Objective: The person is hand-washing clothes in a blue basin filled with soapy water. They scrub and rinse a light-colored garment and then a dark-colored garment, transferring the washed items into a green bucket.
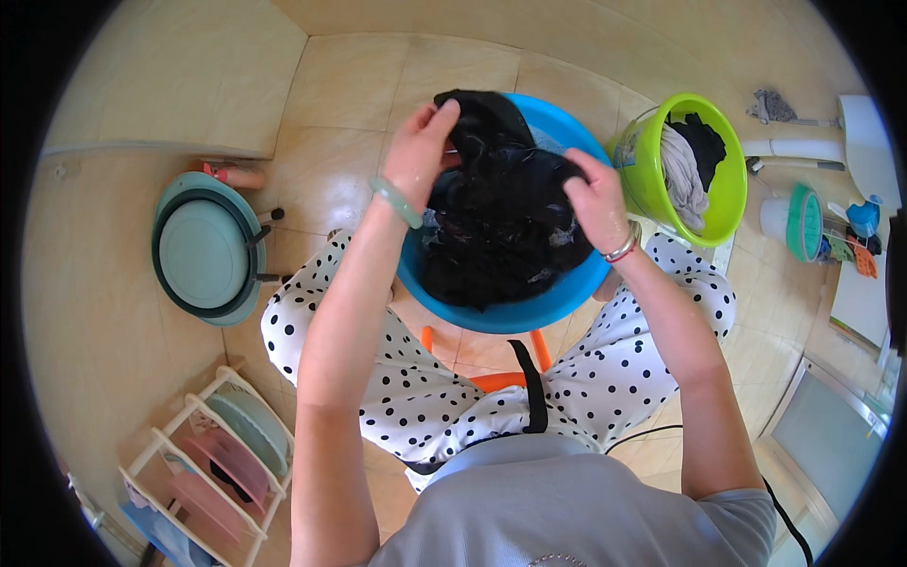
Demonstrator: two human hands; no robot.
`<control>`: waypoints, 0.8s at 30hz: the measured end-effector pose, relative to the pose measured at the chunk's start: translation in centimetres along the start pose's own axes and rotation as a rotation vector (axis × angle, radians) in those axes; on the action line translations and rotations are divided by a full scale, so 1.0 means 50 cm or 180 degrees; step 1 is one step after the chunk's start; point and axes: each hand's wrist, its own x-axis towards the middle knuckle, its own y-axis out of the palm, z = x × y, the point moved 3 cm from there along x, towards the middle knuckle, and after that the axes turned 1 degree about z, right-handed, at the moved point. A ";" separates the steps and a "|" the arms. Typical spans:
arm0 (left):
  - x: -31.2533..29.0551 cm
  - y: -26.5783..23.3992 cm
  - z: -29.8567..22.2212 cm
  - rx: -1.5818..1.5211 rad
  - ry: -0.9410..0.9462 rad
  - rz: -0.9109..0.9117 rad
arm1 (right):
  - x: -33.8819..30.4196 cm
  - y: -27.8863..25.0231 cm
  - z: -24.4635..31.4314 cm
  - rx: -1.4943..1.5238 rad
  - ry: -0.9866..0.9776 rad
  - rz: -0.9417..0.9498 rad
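Observation:
Wet black cloth (501, 208) fills much of a round blue basin (574, 300) on the floor between my knees. My left hand (423, 146), with a pale green bangle at the wrist, grips a part of the cloth raised at the basin's far left rim. At the right side my right hand (597, 200), wearing a silver bracelet, has its fingers closed on another edge of the same cloth. Foamy water shows beside the cloth. Folds hide the cloth's exact kind and some of my fingertips.
A lime green bucket (727, 203) holding grey and black cloth stands right of the basin. Stacked basins (203, 250) lean at the left wall, above a white rack (161, 444) of basins. A brush (773, 106) and a green-rimmed cup (803, 222) are at the far right.

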 end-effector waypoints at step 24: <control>0.001 0.053 0.028 0.0312 0.0786 -0.0208 | 0.012 -0.076 0.033 0.2125 0.1741 0.1008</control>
